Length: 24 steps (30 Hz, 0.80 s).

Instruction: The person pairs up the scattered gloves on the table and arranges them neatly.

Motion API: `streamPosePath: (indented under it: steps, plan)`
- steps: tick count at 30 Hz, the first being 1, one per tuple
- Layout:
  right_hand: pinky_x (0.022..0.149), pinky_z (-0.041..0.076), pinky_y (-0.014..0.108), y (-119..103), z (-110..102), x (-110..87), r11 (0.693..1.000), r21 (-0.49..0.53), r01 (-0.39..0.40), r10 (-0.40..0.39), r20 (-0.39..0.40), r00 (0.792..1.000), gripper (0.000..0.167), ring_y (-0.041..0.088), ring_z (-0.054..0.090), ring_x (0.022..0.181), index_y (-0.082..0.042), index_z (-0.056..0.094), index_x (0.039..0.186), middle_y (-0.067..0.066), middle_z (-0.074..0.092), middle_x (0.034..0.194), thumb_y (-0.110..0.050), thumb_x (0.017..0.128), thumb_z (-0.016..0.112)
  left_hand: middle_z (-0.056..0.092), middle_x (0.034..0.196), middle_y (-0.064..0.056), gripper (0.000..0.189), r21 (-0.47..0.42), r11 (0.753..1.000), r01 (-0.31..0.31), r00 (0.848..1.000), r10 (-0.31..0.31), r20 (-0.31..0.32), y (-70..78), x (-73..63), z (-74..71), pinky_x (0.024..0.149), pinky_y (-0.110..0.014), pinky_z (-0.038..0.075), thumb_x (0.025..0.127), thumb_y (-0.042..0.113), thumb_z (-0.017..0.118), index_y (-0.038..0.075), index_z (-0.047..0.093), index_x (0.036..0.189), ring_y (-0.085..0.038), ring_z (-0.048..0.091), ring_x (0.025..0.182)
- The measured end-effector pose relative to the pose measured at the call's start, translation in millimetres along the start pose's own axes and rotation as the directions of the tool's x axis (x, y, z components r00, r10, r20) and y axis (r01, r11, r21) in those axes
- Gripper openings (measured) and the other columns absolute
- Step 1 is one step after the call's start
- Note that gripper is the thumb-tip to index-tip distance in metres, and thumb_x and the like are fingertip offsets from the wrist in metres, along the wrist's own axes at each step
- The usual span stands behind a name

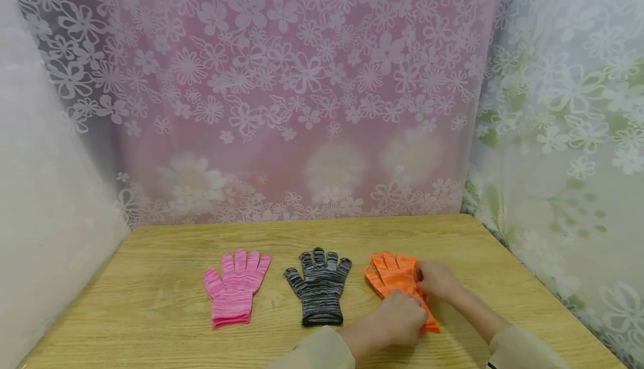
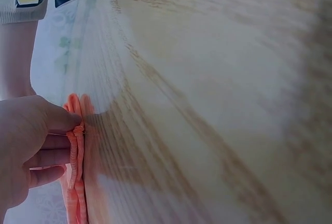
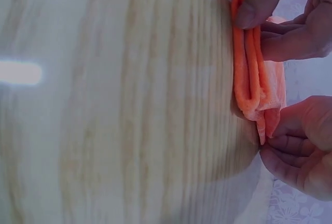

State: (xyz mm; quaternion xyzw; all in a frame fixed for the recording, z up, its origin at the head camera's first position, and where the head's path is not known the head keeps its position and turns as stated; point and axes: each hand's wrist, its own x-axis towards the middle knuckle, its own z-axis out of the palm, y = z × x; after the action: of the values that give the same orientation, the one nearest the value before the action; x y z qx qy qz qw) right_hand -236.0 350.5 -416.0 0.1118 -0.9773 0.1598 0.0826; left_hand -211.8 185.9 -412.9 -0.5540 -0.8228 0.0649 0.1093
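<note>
A pair of orange knit gloves (image 1: 394,279) lies at the right of the table, tilted, fingers pointing away. My left hand (image 1: 399,317) is at the cuff end; in the left wrist view its thumb and fingers pinch the layered orange cuff (image 2: 76,167). My right hand (image 1: 439,280) is at the gloves' right side. Seen from the right wrist, this hand (image 3: 303,149) pinches the lower corner of the orange fabric, and the left hand (image 3: 290,19) grips the cuff above. Part of the gloves is hidden behind both hands.
A black-and-grey knit glove (image 1: 322,288) lies flat at the middle, and a pink one (image 1: 236,288) to its left. All rest on a wood-grain table (image 1: 151,302). Floral curtains (image 1: 302,106) stand behind and at both sides.
</note>
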Motion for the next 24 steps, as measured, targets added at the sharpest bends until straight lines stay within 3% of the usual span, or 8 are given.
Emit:
streamPosePath:
  steps: [6,10,14,18,24]
  plan:
    - [0.048,0.036,0.026,-2,-3,-0.2,0.999,-0.029,-0.025,0.026,0.02,0.999,0.017,0.011,0.041,0.053,-0.008,0.052,0.068,-0.003,0.047,0.061,0.006,0.067,0.061,0.045,0.064,0.013,0.023,0.004,1.0,0.012,1.0,-0.012,0.016,-0.8,1.3,-1.4,0.05,-0.021,0.028,0.079,0.026,0.067,0.027,0.053,0.06,-0.003,0.04,0.054]
    - [0.048,0.034,0.028,-1,-10,-0.1,0.992,-0.022,-0.121,0.122,0.047,0.991,0.012,0.013,0.041,0.052,-0.007,0.051,0.069,-0.001,0.046,0.061,-0.002,0.074,0.061,0.047,0.072,0.013,0.022,-0.031,0.999,0.013,0.998,-0.011,0.067,-4.4,2.2,-1.8,0.053,-0.02,0.029,0.086,0.039,0.061,0.029,0.057,0.067,-0.003,0.042,0.059]
    - [0.048,0.032,0.029,1,-16,2.7,0.983,-0.029,-0.184,0.185,0.035,0.982,0.008,0.014,0.04,0.051,-0.007,0.053,0.074,0.0,0.046,0.061,-0.007,0.08,0.057,0.047,0.075,0.013,0.02,-0.054,0.998,-0.015,0.998,0.018,0.053,-7.4,-0.6,-1.9,0.052,-0.018,0.029,0.09,0.042,0.056,0.031,0.061,0.075,-0.003,0.041,0.058]
    - [0.049,0.036,0.03,1,-21,8.3,0.986,-0.035,-0.165,0.167,0.043,0.985,0.001,0.014,0.043,0.054,-0.007,0.058,0.08,0.0,0.052,0.068,-0.008,0.08,0.057,0.048,0.076,0.014,0.015,-0.073,0.995,-0.066,0.997,0.069,0.034,-7.7,-3.2,-1.7,0.05,-0.017,0.03,0.091,0.038,0.056,0.03,0.062,0.08,-0.001,0.042,0.059]
    - [0.053,0.04,0.032,4,-19,16.1,0.988,-0.043,-0.15,0.153,0.081,0.985,0.007,0.015,0.047,0.06,-0.006,0.059,0.079,0.001,0.056,0.072,-0.008,0.075,0.065,0.051,0.077,0.012,0.012,-0.039,0.993,-0.109,0.994,0.109,0.002,-2.8,-4.7,2.7,0.047,-0.015,0.032,0.091,0.03,0.057,0.027,0.065,0.082,-0.001,0.044,0.06]
